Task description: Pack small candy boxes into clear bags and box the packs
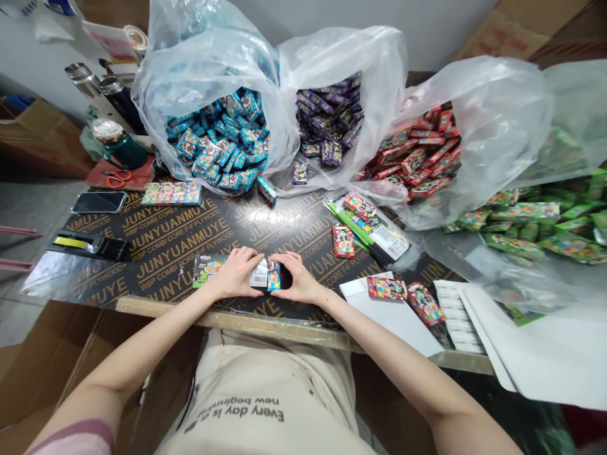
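At the near edge of the tabletop, my left hand [243, 272] is closed over a flat printed packet [205, 268] with green and dark artwork. A white barcode label [259, 278] shows beside its fingers. My right hand [298, 278] curls round a small blue candy box [274, 276], thumb and fingers at its two ends. That blue box stands against the barcode end, so the two hands almost meet. Just beyond the right hand, a red candy box [343, 241] lies near a clear-wrapped packet with a white label [389, 242]. What lies under my left palm is hidden.
Open plastic bags hold blue boxes [227, 142], purple boxes [327, 120], red boxes [422, 151] and green boxes [559, 218]. A phone [98, 202], tape dispenser [88, 245], scissors [117, 178] and mug [124, 151] stand left. White sheets [393, 316] lie right.
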A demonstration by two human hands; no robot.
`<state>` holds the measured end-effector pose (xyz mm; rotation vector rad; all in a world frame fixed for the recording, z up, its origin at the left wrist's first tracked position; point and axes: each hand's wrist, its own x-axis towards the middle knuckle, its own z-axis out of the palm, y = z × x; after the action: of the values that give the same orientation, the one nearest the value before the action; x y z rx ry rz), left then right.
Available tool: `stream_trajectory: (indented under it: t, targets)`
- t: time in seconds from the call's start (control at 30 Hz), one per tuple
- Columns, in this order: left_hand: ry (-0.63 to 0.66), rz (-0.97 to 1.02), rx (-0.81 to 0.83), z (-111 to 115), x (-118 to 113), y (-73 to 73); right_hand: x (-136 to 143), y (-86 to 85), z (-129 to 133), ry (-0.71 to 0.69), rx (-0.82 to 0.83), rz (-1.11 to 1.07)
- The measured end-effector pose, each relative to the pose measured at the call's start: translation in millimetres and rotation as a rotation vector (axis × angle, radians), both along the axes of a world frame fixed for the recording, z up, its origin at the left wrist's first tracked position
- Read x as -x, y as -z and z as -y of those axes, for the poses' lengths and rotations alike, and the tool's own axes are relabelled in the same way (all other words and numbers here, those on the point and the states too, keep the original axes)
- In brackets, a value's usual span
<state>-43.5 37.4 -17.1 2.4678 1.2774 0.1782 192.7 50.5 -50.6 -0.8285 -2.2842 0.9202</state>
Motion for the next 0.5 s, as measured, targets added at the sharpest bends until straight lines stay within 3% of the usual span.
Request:
stream_trajectory:
  t: [0.17,0.3,0.33,0.4,0.5]
  targets:
    - [-0.048,0.009,-0.042,-2,1,1.6,4,-7.5,19,0.191,-0.015,0.051]
    - [-0.07,-0.003,-0.044,-6,-2,0.9,7,-19.9,19,0.121,0.116,-0.017]
    - [-0.082,-0.015,-0.038,-7,-4,-0.1,7,-23.4,7,0.165,0.106,-0.026]
    - [-0.105,-0.054,-0.036,-7,-8,-4.0,7,-29.7,-35,0.397,0.024,-0.014]
    - [-0.044,-0.156,-0.074,-6,-16,-13.1,8,-35.2,-124,0.819,-0.123,0.117]
